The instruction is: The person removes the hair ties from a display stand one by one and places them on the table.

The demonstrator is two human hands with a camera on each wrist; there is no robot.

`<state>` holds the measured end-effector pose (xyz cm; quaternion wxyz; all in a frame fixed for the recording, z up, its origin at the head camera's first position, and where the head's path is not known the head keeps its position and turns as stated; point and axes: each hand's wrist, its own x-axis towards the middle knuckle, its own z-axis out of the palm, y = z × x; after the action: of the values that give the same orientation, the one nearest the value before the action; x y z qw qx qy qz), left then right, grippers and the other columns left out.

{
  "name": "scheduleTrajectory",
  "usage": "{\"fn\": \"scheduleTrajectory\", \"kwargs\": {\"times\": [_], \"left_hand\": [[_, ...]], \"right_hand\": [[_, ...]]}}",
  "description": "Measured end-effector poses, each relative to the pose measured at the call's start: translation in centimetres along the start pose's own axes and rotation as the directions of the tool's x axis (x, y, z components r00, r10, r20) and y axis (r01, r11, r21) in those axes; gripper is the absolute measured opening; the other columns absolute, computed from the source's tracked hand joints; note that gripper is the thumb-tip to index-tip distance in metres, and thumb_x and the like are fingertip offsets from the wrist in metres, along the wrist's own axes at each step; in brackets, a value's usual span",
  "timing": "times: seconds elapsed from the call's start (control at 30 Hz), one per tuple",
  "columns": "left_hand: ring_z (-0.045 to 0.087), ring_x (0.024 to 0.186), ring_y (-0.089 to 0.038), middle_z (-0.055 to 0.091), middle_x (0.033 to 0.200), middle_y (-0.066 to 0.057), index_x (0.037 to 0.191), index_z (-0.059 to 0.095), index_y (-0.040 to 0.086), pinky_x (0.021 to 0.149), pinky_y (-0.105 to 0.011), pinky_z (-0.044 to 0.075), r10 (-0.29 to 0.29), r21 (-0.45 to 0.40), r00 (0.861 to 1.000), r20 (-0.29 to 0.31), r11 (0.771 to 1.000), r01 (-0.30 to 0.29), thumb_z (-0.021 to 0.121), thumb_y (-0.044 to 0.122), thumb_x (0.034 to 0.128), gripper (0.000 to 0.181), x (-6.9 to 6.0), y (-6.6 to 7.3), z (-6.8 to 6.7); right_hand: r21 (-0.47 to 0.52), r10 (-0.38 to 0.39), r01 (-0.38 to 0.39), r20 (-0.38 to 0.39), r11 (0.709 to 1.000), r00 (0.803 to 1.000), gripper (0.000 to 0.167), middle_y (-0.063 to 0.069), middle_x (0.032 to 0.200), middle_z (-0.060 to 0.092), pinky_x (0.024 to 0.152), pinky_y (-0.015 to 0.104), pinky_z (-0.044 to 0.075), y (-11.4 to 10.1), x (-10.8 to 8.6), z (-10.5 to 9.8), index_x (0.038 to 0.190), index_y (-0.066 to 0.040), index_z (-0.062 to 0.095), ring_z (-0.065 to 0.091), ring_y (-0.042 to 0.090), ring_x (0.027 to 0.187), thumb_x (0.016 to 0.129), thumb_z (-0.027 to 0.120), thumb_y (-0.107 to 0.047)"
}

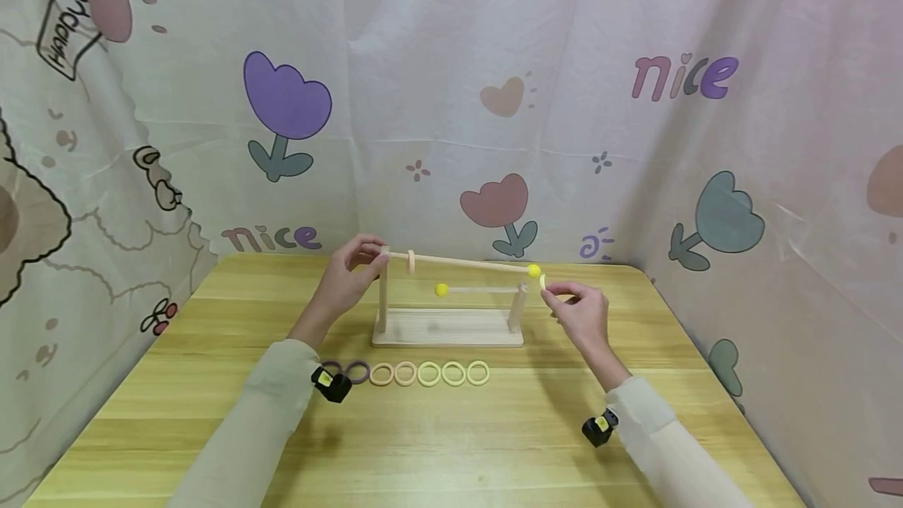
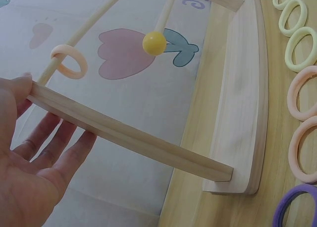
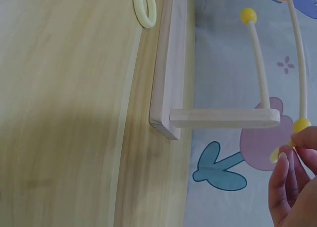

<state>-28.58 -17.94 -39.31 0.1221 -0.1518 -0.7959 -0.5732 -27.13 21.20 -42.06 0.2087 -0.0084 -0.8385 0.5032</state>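
A wooden stand has two posts, each bearing a rod tipped with a yellow ball. My left hand holds the top of the taller left post, thumb on one side and fingers on the other. On the upper rod, close to that post, hangs a peach ring. Between thumb and fingertips, my right hand pinches a pale yellow ring beside the upper rod's ball. Fingers partly cover this ring in the right wrist view. The lower rod carries no ring.
In front of the stand lies a row of rings: purple, peach and pale yellow. My left sleeve and wrist camera partly cover its left end. A printed cloth hangs behind the wooden table.
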Motion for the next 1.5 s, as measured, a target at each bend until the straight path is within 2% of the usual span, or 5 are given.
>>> {"fn": "scheduleTrajectory", "kwargs": {"times": [0.27, 0.7, 0.83, 1.23, 1.5], "left_hand": [[0.062, 0.112, -0.03, 0.063, 0.115, -0.017, 0.13, 0.058, 0.002, 0.084, -0.016, 0.055, -0.006, 0.006, 1.0, -0.002, 1.0, 0.006, 0.063, 0.026, 0.1043, 0.035, 0.1, 0.0, 0.0], [0.063, 0.113, -0.03, 0.063, 0.116, -0.017, 0.128, 0.06, 0.006, 0.085, -0.016, 0.055, -0.005, 0.006, 1.0, -0.002, 1.0, 0.005, 0.063, 0.027, 0.1041, 0.032, 0.1, 0.0, 0.0], [0.063, 0.115, -0.031, 0.064, 0.116, -0.017, 0.127, 0.061, 0.007, 0.086, -0.016, 0.054, -0.004, 0.008, 1.0, -0.002, 1.0, 0.004, 0.063, 0.027, 0.104, 0.031, 0.1, 0.0, -0.1], [0.063, 0.114, -0.032, 0.063, 0.117, -0.017, 0.128, 0.06, 0.006, 0.085, -0.014, 0.055, -0.003, 0.004, 1.0, -0.002, 1.0, 0.003, 0.063, 0.026, 0.1039, 0.032, 0.0, -0.1, -0.1], [0.063, 0.117, -0.031, 0.064, 0.117, -0.016, 0.127, 0.061, 0.007, 0.09, -0.019, 0.053, -0.009, 0.021, 1.0, -0.007, 1.0, 0.009, 0.064, 0.029, 0.1037, 0.032, 0.0, -0.1, 0.0]], "right_hand": [[-0.065, -0.049, 0.059, 0.143, 0.996, 0.989, 0.012, 0.017, 0.092, 0.078, 0.048, 0.021, 0.049, 0.0, -0.6, -0.2, 0.095, -0.003, 0.08, 0.063, 0.011, 0.055, 0.088, 0.082, -0.012], [-0.158, -0.069, 0.132, 0.356, 0.979, 0.932, 0.005, 0.012, 0.09, 0.079, 0.045, 0.019, 0.042, -0.1, -1.6, 0.4, 0.09, -0.006, 0.081, 0.058, 0.012, 0.052, 0.086, 0.082, -0.008], [-0.166, -0.092, 0.174, 0.414, 0.971, 0.906, 0.005, 0.01, 0.088, 0.079, 0.045, 0.019, 0.041, 0.3, -1.8, 0.5, 0.089, -0.004, 0.081, 0.055, 0.009, 0.052, 0.085, 0.083, -0.008], [-0.149, -0.208, 0.346, 0.565, 0.926, 0.799, 0.006, 0.006, 0.081, 0.079, 0.052, 0.018, 0.045, 1.6, -2.7, 1.5, 0.083, -0.005, 0.082, 0.056, 0.008, 0.06, 0.08, 0.084, -0.001], [-0.141, -0.222, 0.373, 0.597, 0.917, 0.771, 0.006, 0.005, 0.081, 0.079, 0.053, 0.017, 0.045, 2.0, -3.2, 2.0, 0.082, -0.007, 0.082, 0.056, 0.007, 0.06, 0.08, 0.084, -0.002]]}}
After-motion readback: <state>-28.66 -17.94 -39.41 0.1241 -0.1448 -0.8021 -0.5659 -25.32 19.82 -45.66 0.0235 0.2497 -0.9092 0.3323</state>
